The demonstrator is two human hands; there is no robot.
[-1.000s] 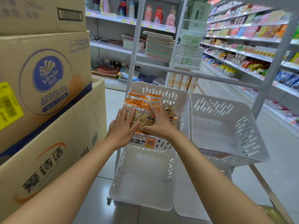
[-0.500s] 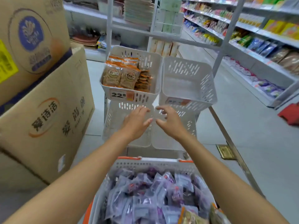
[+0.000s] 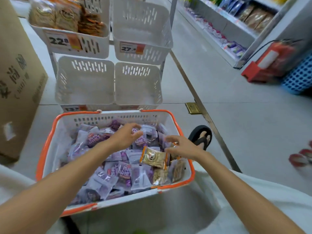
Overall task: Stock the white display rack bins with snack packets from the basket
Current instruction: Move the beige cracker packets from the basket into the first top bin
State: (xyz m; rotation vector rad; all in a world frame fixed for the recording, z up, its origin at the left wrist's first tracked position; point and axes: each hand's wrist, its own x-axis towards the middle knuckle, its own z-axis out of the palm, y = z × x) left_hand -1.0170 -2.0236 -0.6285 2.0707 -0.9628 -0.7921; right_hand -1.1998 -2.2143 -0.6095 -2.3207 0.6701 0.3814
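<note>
- The left hand (image 3: 125, 137) is held low over the purple snack packets (image 3: 125, 173) in the orange-rimmed basket (image 3: 47, 141). Its fingers are loosely curved and hold nothing, apparently ready to pick one.
- The right hand (image 3: 184, 146) is spread wide above a gold packet (image 3: 154, 158), and nothing is gripped.
- The basket is set just before the lower left bin (image 3: 84, 81), which is not yet stocked, so the reach is kept short.

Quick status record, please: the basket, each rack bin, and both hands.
basket: orange-rimmed, mostly purple packets, a few gold packets at right
upper left bin: brown-and-orange packets, tag 22.8
upper right bin: no packets visible
lower left bin: no packets visible
lower right bin: no packets visible
left hand: over purple packets, holding nothing
right hand: fingers spread, holding nothing
</note>
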